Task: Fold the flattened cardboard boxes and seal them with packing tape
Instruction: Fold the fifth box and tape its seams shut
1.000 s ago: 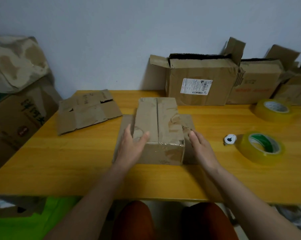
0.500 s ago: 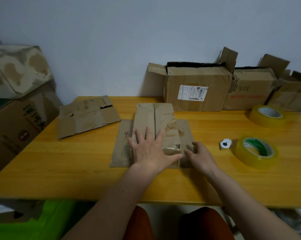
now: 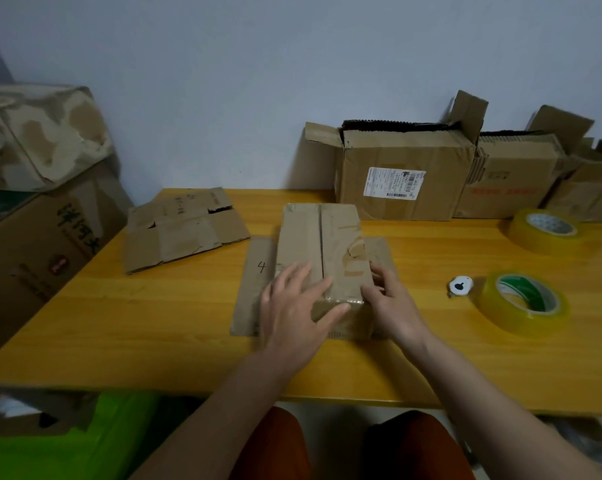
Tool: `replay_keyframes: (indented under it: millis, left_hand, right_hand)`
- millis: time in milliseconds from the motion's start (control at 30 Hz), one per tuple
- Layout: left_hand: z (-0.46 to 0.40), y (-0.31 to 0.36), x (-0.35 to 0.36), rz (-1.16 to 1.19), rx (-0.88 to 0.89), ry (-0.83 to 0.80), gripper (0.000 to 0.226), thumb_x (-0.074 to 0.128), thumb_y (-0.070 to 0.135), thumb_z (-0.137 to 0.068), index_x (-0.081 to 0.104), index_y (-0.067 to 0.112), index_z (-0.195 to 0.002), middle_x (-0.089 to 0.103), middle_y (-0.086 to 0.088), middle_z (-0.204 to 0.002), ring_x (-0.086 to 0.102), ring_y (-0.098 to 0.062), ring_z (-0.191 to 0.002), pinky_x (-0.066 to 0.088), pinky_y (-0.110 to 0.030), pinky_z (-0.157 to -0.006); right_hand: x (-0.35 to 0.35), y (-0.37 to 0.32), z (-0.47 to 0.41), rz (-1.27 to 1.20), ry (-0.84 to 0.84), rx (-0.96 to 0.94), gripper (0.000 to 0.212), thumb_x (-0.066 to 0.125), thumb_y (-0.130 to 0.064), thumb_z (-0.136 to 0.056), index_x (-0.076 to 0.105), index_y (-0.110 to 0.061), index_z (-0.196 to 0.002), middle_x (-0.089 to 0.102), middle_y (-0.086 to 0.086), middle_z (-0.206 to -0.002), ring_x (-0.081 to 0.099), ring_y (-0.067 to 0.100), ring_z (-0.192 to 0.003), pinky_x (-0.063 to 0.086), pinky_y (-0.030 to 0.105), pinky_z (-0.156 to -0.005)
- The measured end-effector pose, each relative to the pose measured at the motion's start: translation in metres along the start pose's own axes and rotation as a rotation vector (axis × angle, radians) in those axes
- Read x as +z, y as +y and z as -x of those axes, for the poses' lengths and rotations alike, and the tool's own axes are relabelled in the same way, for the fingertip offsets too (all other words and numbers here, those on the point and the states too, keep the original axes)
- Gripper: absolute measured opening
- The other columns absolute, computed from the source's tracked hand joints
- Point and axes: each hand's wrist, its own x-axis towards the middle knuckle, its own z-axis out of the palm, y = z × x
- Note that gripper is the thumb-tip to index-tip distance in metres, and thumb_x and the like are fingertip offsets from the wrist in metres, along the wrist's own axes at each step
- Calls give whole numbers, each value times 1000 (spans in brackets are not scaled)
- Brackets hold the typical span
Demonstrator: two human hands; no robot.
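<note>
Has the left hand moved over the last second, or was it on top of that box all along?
Yes. The left hand moved from the box's left side up onto its top, toward the centre seam, and now lies flat there.

Plain pale grey-blue wall [image 3: 223, 81], yellow wooden table [image 3: 136, 323] pushed against it, dim even light

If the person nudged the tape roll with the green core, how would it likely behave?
The tape roll with the green core lies flat on the table, so it would probably slide, not roll. Set on edge, its round shape would likely roll. Its thick winding suggests some weight, and it looks stiff.
</note>
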Motion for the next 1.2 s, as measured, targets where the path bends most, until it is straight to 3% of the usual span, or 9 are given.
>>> replay_keyframes:
  millis: [133, 267, 400, 533, 700, 800, 900, 1067, 1200]
  left_hand:
    - [-25, -1, -24, -164, -334, -115, 89, 33, 88, -72, 40, 31, -139, 13, -9, -160, 13, -32, -145, 12, -56, -115]
    - [-45, 0, -43, -339, -354, -404, 123, 23, 102, -54, 17, 28, -152, 2, -20, -160, 0, -42, -146, -3, -63, -114]
    - [-26, -2, -43, -361, -196, -517, 116, 24, 95, -58, -3, 34, -153, -18, -17, -159, -20, -40, -144, -12, -58, -114]
    - [-1, -24, -54, -376, 39, -567, 103, 18, 82, -63, -11, 37, -151, -20, -5, -160, -24, -26, -145, -14, -48, -115]
    - [13, -38, -67, -325, 81, -424, 81, 35, 72, -87, -6, 42, -150, -23, 4, -159, -23, -16, -145, -15, -48, -116]
    - [20, -27, -62, -47, -342, -231, 103, 49, 77, -78, -12, 36, -150, -26, -5, -158, -15, -31, -147, 0, -53, -117]
    - [14, -21, -64, 432, -665, -71, 99, 54, 67, -82, 6, 19, -155, 21, -10, -159, 27, -31, -142, 31, -50, -113]
    - [-16, -25, -93, 499, -390, 246, 72, 62, 38, -90, 26, 27, -151, 37, 1, -152, 37, -21, -137, 36, -46, -111]
    - [-20, -21, -106, 664, -387, 349, 68, 58, 58, -85, 38, 28, -142, 45, 4, -136, 45, -11, -119, 42, -31, -90]
  right_hand:
    - [11, -7, 20, 109, -91, -98, 21, 57, -7, -92, 52, -16, -110, 56, 4, -113, 54, 10, -98, 47, 22, -84]
    - [15, -14, 15, 213, -83, -208, 11, 60, -11, -91, 66, -19, -85, 66, 2, -94, 61, 16, -91, 48, 27, -82]
    - [0, -23, -26, 523, 220, -271, 29, 53, -27, -95, 55, -14, -121, 49, 5, -122, 47, 20, -117, 42, 35, -100]
    - [-6, -24, -65, 786, 37, -42, 46, 43, -44, -97, 45, -14, -132, 49, 10, -135, 46, 29, -122, 41, 43, -100]
    - [-13, -9, -73, 641, 74, 8, 35, 36, -38, -101, 66, -19, -97, 65, 5, -93, 58, 28, -89, 46, 37, -72]
    - [-20, 1, -62, 379, 144, 87, 43, 42, -37, -100, 64, -10, -75, 59, 7, -73, 52, 25, -73, 39, 35, -64]
    - [-24, 1, -47, 231, 150, 64, 35, 43, -29, -101, 63, -17, -74, 57, -1, -71, 49, 13, -66, 37, 31, -58]
    - [-49, -30, -34, -195, 136, -160, 25, 45, -2, -97, 58, -17, -112, 64, 0, -110, 59, 9, -102, 50, 27, -84]
    - [-52, -46, -26, -384, 182, -77, 14, 50, -15, -95, 55, -10, -107, 62, 7, -110, 59, 20, -107, 51, 34, -86]
